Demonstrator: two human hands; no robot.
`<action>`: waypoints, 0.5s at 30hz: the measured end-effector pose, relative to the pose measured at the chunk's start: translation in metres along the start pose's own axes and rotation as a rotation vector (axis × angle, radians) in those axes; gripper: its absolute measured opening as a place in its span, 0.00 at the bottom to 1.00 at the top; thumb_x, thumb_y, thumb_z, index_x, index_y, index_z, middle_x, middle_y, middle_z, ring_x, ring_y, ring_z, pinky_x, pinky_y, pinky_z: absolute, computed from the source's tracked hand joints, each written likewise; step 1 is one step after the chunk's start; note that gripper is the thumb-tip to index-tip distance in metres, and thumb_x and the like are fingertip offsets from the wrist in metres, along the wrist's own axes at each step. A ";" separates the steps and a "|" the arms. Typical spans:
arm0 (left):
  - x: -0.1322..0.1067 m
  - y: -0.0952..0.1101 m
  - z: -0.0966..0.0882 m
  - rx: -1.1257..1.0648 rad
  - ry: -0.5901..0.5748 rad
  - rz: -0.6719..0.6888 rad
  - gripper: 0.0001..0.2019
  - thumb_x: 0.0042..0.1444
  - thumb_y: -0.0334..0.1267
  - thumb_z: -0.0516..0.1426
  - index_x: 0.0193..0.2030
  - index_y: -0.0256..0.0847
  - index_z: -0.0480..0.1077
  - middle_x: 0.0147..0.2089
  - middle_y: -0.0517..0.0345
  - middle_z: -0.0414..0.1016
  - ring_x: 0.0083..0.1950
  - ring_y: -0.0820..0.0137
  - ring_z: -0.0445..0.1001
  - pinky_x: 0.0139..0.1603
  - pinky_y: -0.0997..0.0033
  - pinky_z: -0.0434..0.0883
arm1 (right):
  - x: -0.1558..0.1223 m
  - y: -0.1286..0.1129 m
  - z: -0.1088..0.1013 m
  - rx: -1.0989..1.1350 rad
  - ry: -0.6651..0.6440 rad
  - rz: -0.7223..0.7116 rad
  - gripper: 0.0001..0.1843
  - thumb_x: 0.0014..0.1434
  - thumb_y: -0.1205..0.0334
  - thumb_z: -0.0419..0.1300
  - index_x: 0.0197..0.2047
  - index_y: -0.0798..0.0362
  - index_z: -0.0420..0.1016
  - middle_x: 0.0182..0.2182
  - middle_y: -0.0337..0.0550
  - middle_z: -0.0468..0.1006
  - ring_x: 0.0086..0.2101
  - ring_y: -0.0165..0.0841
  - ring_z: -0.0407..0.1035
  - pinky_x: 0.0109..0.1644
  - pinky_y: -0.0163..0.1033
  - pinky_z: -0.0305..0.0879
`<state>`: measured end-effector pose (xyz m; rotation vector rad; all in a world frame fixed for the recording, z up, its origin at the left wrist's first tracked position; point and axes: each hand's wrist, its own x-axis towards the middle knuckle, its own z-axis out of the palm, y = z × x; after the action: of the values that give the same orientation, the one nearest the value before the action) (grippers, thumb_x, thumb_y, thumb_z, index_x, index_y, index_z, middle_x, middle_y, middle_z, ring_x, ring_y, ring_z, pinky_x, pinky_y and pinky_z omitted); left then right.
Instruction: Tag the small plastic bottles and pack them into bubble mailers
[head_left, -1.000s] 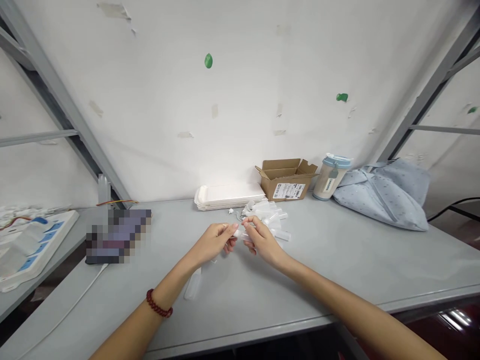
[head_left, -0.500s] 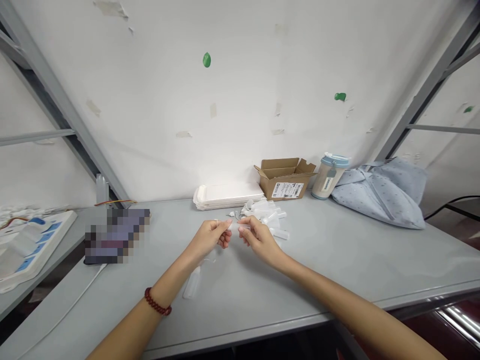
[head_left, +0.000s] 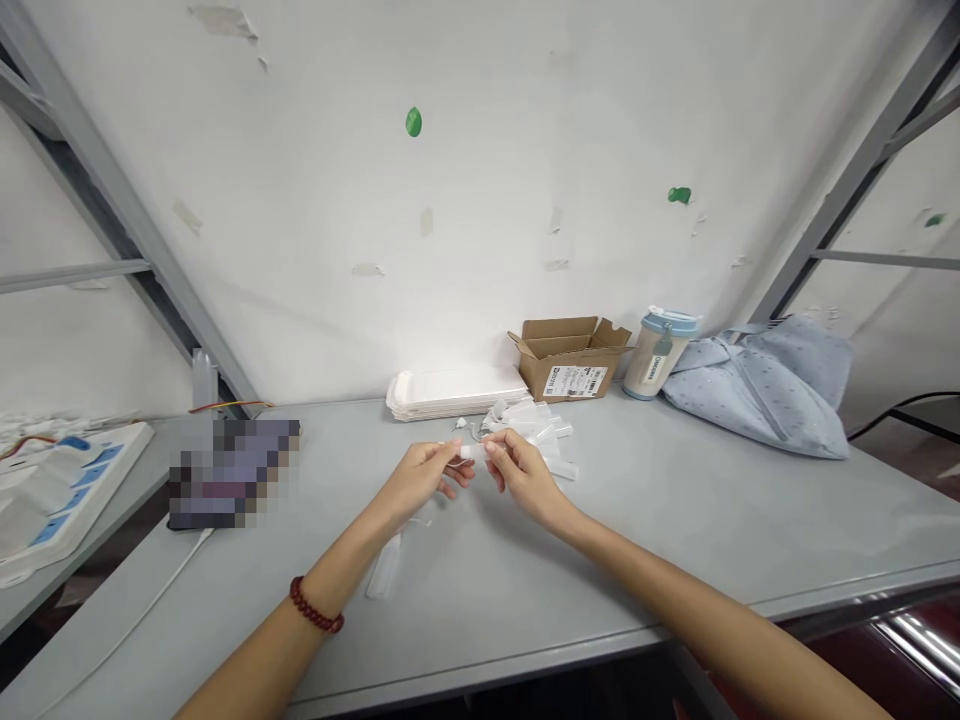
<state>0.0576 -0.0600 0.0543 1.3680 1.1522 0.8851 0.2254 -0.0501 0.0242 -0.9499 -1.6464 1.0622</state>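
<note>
Small clear tube (head_left: 472,452) held between both hands above the grey table (head_left: 675,530).

Left hand (head_left: 420,476) pinches one end of the tube, right hand (head_left: 523,470) pinches the other; fingertips of both closed on it. Pile of similar tubes (head_left: 538,432) just behind the right hand. One loose tube (head_left: 385,566) lies flat by the left forearm. At the wall: white tray stack (head_left: 457,390), cardboard box (head_left: 571,356), lidded cup (head_left: 660,352), blue cloth bag (head_left: 757,388).
</note>
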 end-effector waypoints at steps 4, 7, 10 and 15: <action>0.000 -0.002 -0.001 -0.033 -0.061 -0.038 0.22 0.53 0.53 0.53 0.27 0.32 0.72 0.25 0.53 0.72 0.26 0.71 0.70 0.29 0.70 0.66 | 0.000 -0.002 0.000 0.004 -0.031 -0.008 0.15 0.61 0.51 0.47 0.38 0.54 0.65 0.21 0.32 0.62 0.19 0.25 0.57 0.24 0.33 0.55; 0.001 -0.003 -0.002 -0.034 -0.071 -0.008 0.21 0.52 0.52 0.55 0.27 0.32 0.72 0.26 0.52 0.73 0.27 0.71 0.71 0.32 0.70 0.67 | 0.000 -0.005 0.000 -0.006 -0.045 -0.013 0.16 0.61 0.51 0.47 0.36 0.55 0.66 0.19 0.31 0.60 0.18 0.24 0.55 0.24 0.33 0.54; 0.000 -0.002 -0.002 0.028 -0.084 0.065 0.20 0.52 0.52 0.55 0.30 0.33 0.73 0.29 0.51 0.75 0.31 0.69 0.71 0.36 0.69 0.68 | 0.000 -0.006 -0.001 -0.009 -0.029 -0.005 0.16 0.60 0.51 0.47 0.32 0.55 0.64 0.18 0.31 0.60 0.18 0.24 0.55 0.23 0.33 0.54; -0.004 0.001 0.000 0.343 -0.054 0.187 0.17 0.54 0.48 0.52 0.30 0.36 0.73 0.30 0.55 0.74 0.33 0.69 0.69 0.36 0.71 0.66 | 0.001 -0.003 -0.002 -0.002 -0.018 0.036 0.18 0.59 0.49 0.48 0.25 0.53 0.60 0.15 0.31 0.59 0.16 0.24 0.54 0.22 0.33 0.53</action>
<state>0.0571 -0.0642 0.0554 1.7928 1.1851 0.7991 0.2264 -0.0496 0.0277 -0.9776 -1.6510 1.0961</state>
